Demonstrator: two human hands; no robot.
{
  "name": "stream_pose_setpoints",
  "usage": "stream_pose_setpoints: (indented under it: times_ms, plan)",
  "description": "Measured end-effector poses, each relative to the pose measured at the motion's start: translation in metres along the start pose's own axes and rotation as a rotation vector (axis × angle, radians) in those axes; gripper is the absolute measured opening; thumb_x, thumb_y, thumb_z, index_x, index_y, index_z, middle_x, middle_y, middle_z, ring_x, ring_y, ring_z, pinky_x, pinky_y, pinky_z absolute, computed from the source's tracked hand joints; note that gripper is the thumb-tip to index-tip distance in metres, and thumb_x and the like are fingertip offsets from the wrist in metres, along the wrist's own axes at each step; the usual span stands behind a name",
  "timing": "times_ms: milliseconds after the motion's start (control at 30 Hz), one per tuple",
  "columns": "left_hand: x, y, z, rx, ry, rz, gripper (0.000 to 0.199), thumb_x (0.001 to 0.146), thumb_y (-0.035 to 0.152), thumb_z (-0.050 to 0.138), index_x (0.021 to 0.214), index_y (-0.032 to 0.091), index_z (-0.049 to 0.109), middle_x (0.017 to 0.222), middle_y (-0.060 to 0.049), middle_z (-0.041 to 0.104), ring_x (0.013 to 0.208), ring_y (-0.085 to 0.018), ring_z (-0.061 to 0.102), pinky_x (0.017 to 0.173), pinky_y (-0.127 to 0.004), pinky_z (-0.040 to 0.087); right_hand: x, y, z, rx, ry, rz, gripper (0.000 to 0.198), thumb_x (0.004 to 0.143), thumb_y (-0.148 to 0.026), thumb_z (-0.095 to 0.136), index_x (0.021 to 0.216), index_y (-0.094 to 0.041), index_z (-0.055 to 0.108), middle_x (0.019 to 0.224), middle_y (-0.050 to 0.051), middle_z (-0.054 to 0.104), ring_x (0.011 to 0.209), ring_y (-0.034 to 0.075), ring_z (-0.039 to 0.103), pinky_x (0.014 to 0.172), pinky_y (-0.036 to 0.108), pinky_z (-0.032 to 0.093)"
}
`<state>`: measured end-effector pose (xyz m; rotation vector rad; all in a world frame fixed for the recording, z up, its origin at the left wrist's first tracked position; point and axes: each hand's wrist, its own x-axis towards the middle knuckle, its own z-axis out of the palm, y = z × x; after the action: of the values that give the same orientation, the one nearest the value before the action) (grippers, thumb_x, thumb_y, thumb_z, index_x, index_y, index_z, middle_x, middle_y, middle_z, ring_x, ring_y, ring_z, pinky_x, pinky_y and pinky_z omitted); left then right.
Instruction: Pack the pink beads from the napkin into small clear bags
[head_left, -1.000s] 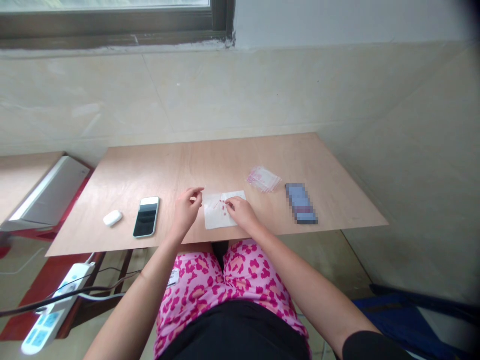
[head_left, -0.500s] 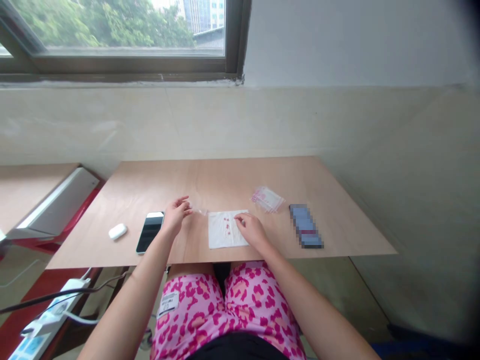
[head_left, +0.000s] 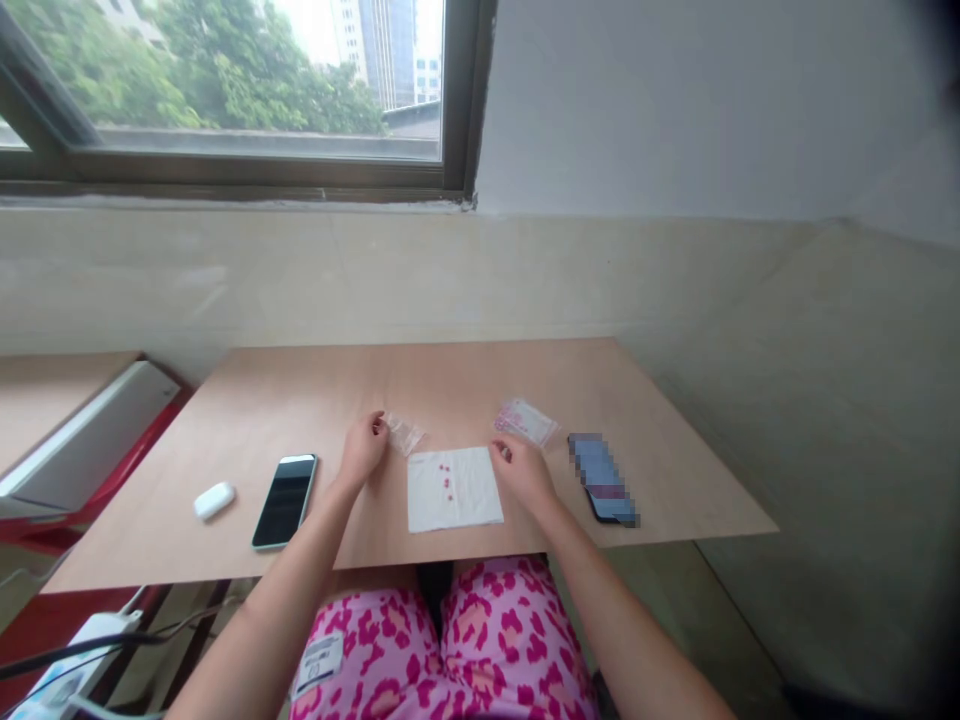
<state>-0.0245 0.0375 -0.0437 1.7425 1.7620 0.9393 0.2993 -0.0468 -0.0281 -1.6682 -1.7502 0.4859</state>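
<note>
My left hand [head_left: 366, 448] is closed, its curled fingertips at the near corner of a small clear plastic bag [head_left: 405, 434] on the table. By the right edge of a white tissue [head_left: 472, 500], my right hand [head_left: 521, 465] has thumb and fingers pinched together; anything between them is too small to make out. Several tiny red pieces [head_left: 447, 483] lie on the tissue in a loose upright line. Just beyond my right hand rests a stack of small clear bags with pink markings [head_left: 526, 421].
A phone with a dark screen [head_left: 286, 500] and a white earbud case [head_left: 214, 501] lie at the left. Another phone, its screen pixelated [head_left: 604, 480], is at the right. Under the wooden tabletop [head_left: 427, 375], a power strip [head_left: 90, 650] and cables show at lower left.
My left hand's fingers have curled in at the clear bag, which shows more fully. My right hand has moved from over the tissue to its right edge. The camera view has tilted up.
</note>
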Motion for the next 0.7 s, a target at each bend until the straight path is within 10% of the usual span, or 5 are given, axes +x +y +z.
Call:
stream_pose_setpoints:
  times_ms: [133,700]
  plan:
    - [-0.005,0.002,0.001,0.076,0.012,0.045,0.038,0.087,0.024,0.056,0.12,0.012,0.07,0.117,-0.019,0.072,0.106,-0.033,0.068,0.099,-0.046,0.05,0.015,0.034,-0.035,-0.26,0.27,0.034,0.029,0.089,-0.025,0.06,0.115,-0.016,0.07,0.115,0.015,0.069,0.11,0.03,0.061,0.1,0.042,0.046]
    - [-0.116,0.029,-0.045,0.014,-0.03,0.135,0.03,0.09,0.039,0.054,0.109,0.022,0.068,0.129,-0.013,0.061,0.124,-0.033,0.059,0.11,-0.049,0.046,0.029,0.058,-0.044,-0.367,0.162,0.037,0.039,0.086,-0.029,0.068,0.122,-0.014,0.066,0.117,0.015,0.069,0.112,0.029,0.061,0.1,0.039,0.043]
